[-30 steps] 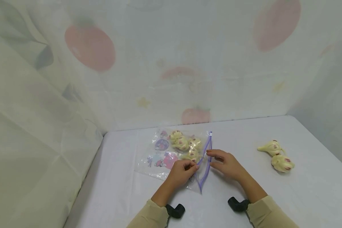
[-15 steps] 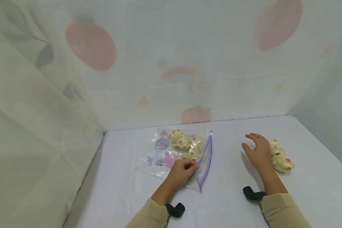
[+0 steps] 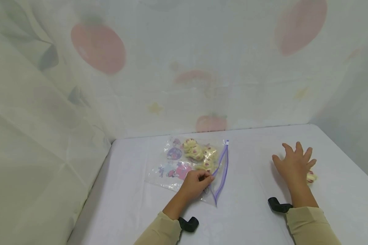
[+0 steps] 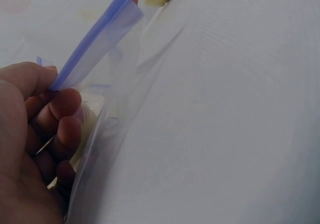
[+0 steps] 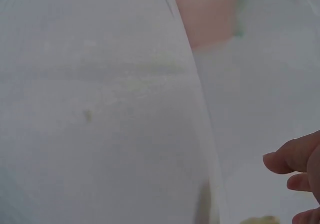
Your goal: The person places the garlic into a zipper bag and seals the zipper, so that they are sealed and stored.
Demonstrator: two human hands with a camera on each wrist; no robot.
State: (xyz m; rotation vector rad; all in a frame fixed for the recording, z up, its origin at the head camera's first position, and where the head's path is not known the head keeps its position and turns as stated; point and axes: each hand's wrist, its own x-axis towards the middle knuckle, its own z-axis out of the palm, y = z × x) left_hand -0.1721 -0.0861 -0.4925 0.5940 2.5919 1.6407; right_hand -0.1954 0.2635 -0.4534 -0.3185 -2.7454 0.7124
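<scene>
A clear zip bag (image 3: 168, 184) with printed pictures lies on the table, its purple-edged mouth facing right and parted. Several cream, purple-streaked garlic bulbs (image 3: 192, 150) are inside it. My left hand (image 3: 195, 184) pinches the near side of the mouth; in the left wrist view, thumb and forefinger hold the purple zip strip (image 4: 95, 36). Over at the right, my right hand (image 3: 294, 166) is spread above the loose garlic, hiding most of it. One garlic bulb (image 3: 311, 177) shows beside the wrist. Garlic (image 5: 260, 220) also peeks in at the bottom of the right wrist view.
The white-covered table (image 3: 242, 221) ends at the back against a hanging cloth (image 3: 248, 85) printed with faded fruit. Another cloth (image 3: 43, 153) hangs along the left side. A black wrist mount (image 3: 188, 224) sits on each forearm.
My right hand has left the bag's mouth and moved right to the loose garlic, its fingers spreading. The left hand and the bag have stayed in place.
</scene>
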